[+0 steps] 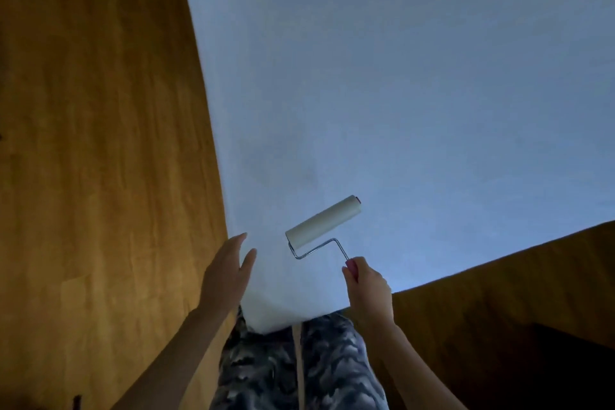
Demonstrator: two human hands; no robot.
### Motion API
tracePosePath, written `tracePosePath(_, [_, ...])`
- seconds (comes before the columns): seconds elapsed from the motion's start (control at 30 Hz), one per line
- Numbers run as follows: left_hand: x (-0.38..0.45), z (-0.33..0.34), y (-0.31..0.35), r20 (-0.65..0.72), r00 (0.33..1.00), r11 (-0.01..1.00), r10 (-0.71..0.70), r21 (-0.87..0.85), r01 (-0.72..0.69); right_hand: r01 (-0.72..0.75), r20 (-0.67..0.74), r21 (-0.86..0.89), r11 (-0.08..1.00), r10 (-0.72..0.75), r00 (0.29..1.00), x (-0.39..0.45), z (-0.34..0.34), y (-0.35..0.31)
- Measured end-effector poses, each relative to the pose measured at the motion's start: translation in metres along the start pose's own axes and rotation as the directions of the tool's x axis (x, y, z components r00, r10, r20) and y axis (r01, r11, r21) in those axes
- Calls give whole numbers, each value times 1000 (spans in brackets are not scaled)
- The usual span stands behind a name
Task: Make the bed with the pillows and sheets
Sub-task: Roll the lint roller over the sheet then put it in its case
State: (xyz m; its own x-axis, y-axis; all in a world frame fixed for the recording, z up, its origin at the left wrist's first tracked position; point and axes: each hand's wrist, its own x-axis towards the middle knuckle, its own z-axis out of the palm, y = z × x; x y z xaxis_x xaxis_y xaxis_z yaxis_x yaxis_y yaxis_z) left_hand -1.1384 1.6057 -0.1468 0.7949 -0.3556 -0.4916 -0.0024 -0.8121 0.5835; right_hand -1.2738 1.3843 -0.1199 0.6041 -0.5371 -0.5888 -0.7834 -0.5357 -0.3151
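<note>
We are looking down at the white sheet (416,93), which is filling the upper right and centre of the frame and lying smooth and nearly creaseless over the bed, its near corner (276,313) hanging at the lower centre against our patterned trousers (332,369); the wooden floor (93,143) is taking up the left side and the lower right; no pillows are showing. We are judging the sheet to be light, soft and limp, so it is likely to slide and ruck if dragged; the corner and the left edge are the places to take hold of it. Our left hand (229,273) is hovering at that edge, lower centre-left, fingers straight and loosely apart, holding nothing; whether it is touching the cloth we cannot tell. Our right hand (367,289), lower centre, is curling its fingers tight round the red handle (352,268) of a lint roller (322,221), whose pale drum is lying just above the hands, on or just over the sheet.
</note>
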Motion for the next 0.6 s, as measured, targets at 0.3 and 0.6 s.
tracePosePath(0.3, [86,79,-60,-28,996,966,87,246,-78,13,-78,0,1000,-13,997,120,49,16])
tracePosePath(0.6, [191,121,-75,-224,933,887,281,431,-164,169,-213,-22,985,-170,962,248,58,-27])
